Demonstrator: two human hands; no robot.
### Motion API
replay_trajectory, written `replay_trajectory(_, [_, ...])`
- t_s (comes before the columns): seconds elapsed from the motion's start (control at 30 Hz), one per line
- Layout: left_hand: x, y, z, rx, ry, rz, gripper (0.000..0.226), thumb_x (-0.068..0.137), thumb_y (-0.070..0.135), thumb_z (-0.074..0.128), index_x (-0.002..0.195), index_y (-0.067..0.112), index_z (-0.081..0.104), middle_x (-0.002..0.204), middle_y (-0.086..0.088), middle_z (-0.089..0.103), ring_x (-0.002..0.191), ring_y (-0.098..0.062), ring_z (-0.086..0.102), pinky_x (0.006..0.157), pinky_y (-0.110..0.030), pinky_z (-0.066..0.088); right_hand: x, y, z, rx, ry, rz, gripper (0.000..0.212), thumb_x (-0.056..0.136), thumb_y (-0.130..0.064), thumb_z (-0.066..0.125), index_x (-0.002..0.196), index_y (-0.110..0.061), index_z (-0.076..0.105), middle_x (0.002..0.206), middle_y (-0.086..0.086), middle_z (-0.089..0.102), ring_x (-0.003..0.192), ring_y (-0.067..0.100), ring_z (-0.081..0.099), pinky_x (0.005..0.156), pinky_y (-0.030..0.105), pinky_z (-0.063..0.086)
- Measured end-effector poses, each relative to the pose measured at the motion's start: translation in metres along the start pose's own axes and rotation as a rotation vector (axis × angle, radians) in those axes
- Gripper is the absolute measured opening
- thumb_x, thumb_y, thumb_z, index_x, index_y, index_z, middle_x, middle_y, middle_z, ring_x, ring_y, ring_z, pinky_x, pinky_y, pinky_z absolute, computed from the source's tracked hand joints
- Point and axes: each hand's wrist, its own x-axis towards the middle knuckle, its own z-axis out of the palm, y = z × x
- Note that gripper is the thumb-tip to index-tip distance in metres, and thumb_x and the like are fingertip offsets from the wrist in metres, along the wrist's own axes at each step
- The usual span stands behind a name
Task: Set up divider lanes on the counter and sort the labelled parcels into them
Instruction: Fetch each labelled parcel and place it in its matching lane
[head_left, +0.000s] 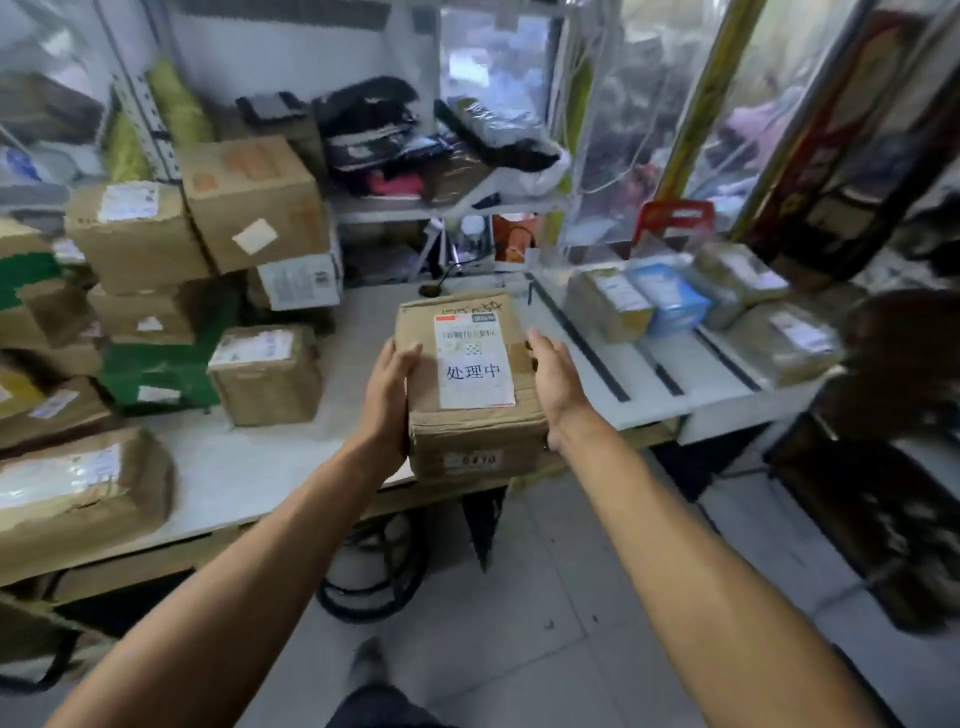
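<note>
Held between two bare hands at the counter's (270, 467) front edge: a brown box (470, 384), its top bearing a white label (474, 361) printed 处理中, its near face a small number tag (470, 459). Left hand (387, 395) pressed flat to the box's left side, fingers straight, thumb laid over the top edge. Right hand (553, 379) against the right side, fingers straight and only lightly bent, not wrapped round it. Whether resting on the counter or lifted just clear: cannot tell. To the right, dark divider strips (582, 338) laid across the white surface, marking lanes; in the far lanes, taped parcels (608, 304) and a blue pack (670, 301) side by side. To the left, stacked cartons (254, 202) with shipping labels, a green box (156, 374), a smaller carton (265, 371) standing alone near the held box, and a large wrapped parcel (78, 493) at the counter's near left. Below, grey floor tiles (545, 597) and coiled black cable (374, 577) under the counter.
</note>
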Motion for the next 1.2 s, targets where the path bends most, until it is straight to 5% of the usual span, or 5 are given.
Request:
replay_trajectory(0.1, [0.009, -0.008, 0.052, 0.057, -0.095, -0.027, 0.011, 0.102, 0.023, 0.052, 0.11, 0.019, 0.057, 0.119, -0.026, 0.067, 0.091, -0.033, 0.071, 0.075, -0.045, 0.063, -0.005, -0.004, -0.046, 0.031, 0.097, -0.038, 0.029, 0.104, -0.04, 0.049, 0.122, -0.018, 0.057, 0.118, -0.005, 0.065, 0.115, 0.016, 0.061, 0.099, 0.031, 0.05])
replay_trajectory(0.17, [0.018, -0.019, 0.081, 0.1, -0.163, -0.05, 0.012, 0.103, 0.024, 0.049, 0.11, 0.019, 0.058, 0.12, -0.028, 0.067, 0.092, -0.035, 0.07, 0.08, -0.05, 0.061, -0.003, 0.004, -0.075, 0.094, 0.179, -0.005, 0.07, 0.087, -0.057, 0.056, 0.148, -0.027, 0.045, 0.145, -0.002, 0.056, 0.133, 0.02, 0.053, 0.114, 0.045, 0.042])
replay_trajectory(0.47, [0.069, -0.103, 0.175, 0.093, -0.375, -0.299, 0.047, 0.103, 0.041, 0.051, 0.141, 0.015, 0.045, 0.126, -0.024, 0.068, 0.106, -0.04, 0.071, 0.072, -0.044, 0.062, 0.029, 0.025, -0.186, 0.17, 0.33, 0.173, 0.039, 0.104, -0.05, 0.049, 0.127, -0.026, 0.068, 0.113, 0.004, 0.077, 0.104, 0.026, 0.073, 0.083, 0.036, 0.059])
replay_trajectory(0.83, [0.182, -0.17, 0.258, 0.13, -0.337, -0.404, 0.088, 0.073, 0.075, 0.069, 0.144, 0.026, 0.049, 0.138, -0.022, 0.06, 0.113, -0.041, 0.068, 0.09, -0.054, 0.059, 0.155, 0.028, -0.273, 0.095, 0.278, 0.244, 0.051, 0.098, -0.06, 0.048, 0.138, -0.031, 0.061, 0.122, 0.001, 0.074, 0.117, 0.024, 0.068, 0.108, 0.05, 0.049])
replay_trajectory(1.2, [0.238, -0.204, 0.317, 0.191, -0.278, -0.386, 0.083, 0.065, 0.084, 0.069, 0.136, 0.048, 0.045, 0.145, -0.015, 0.049, 0.119, -0.038, 0.064, 0.093, -0.056, 0.058, 0.224, 0.008, -0.336, 0.065, 0.187, 0.23, 0.034, 0.103, -0.043, 0.053, 0.128, -0.026, 0.068, 0.117, 0.007, 0.075, 0.111, 0.028, 0.072, 0.106, 0.053, 0.05])
